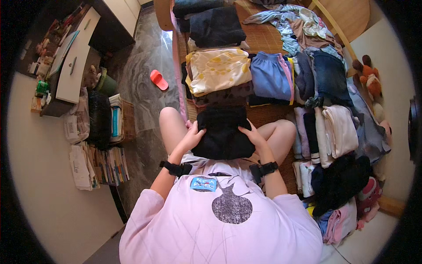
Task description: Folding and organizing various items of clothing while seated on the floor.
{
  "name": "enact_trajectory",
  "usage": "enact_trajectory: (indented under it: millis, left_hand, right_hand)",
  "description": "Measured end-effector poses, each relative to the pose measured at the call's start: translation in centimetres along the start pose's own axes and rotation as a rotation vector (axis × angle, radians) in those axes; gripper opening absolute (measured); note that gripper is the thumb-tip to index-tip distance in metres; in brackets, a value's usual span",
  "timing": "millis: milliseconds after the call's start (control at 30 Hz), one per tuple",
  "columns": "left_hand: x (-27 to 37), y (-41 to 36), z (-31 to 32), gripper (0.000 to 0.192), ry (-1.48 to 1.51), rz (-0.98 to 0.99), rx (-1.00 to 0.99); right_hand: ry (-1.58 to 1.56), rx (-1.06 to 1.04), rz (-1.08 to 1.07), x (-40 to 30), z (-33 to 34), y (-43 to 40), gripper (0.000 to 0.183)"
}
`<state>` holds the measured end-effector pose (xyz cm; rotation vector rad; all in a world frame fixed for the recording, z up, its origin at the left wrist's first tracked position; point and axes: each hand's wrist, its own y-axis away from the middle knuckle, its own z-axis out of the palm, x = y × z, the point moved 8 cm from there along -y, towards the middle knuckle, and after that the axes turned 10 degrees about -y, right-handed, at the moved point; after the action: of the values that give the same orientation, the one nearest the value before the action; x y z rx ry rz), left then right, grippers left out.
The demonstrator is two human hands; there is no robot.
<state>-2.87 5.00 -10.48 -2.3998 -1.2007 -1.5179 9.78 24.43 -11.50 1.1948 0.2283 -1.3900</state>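
Observation:
A folded black garment (224, 138) is held over my lap, between my bent knees. My left hand (193, 135) grips its left side, the thumb on top and the fingers partly under the cloth. At the opposite edge, my right hand (252, 133) pinches the fabric in the same way. Just beyond it lies a stack topped by a cream garment with yellow spots (219, 71). Blue shorts with a pink side stripe (272, 77) rest folded to the right of that stack.
A bamboo mat (260, 112) covers the bed. Dark folded clothes (216, 28) lie at the far end, near a loose heap of clothes (303, 26). Folded jeans (331, 76) and rolled white garments (339, 130) line the right. A red slipper (159, 80) sits on the floor.

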Motion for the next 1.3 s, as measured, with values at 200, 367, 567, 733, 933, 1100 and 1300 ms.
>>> enact_trajectory:
  millis: [200, 367, 567, 733, 933, 1100, 1300]
  left_hand:
    - [-0.9, -0.8, 0.2, 0.047, -0.010, 0.027, 0.077]
    - [-1.1, -0.8, 0.7, 0.045, 0.157, 0.109, 0.075]
    - [2.3, 0.5, -1.2, 0.042, -0.114, 0.177, 0.135]
    - [10.3, -1.9, -7.4, 0.041, 0.536, 0.296, 0.048]
    - [18.4, -13.0, -19.7, 0.046, 0.420, 0.501, 0.259]
    - [15.8, -27.4, -25.5, 0.066, 0.371, 0.234, 0.490]
    - [16.5, -35.1, -22.1, 0.073, -0.794, 0.358, 0.627]
  right_hand:
    - [-0.089, 0.036, -0.032, 0.2, -0.9, 0.8, 0.060]
    - [0.121, 0.085, -0.034, -1.3, -1.6, 1.4, 0.072]
    - [0.395, 0.066, -0.270, -6.6, 1.0, 2.1, 0.074]
    - [0.712, 0.111, -0.580, -17.3, 5.2, 1.2, 0.065]
    - [0.795, 0.057, -0.919, -32.8, 11.1, -7.4, 0.063]
    - [1.012, 0.231, -0.866, -39.9, 10.9, -21.4, 0.079]
    - [1.358, 0.158, -0.406, -36.7, 2.6, -30.5, 0.065]
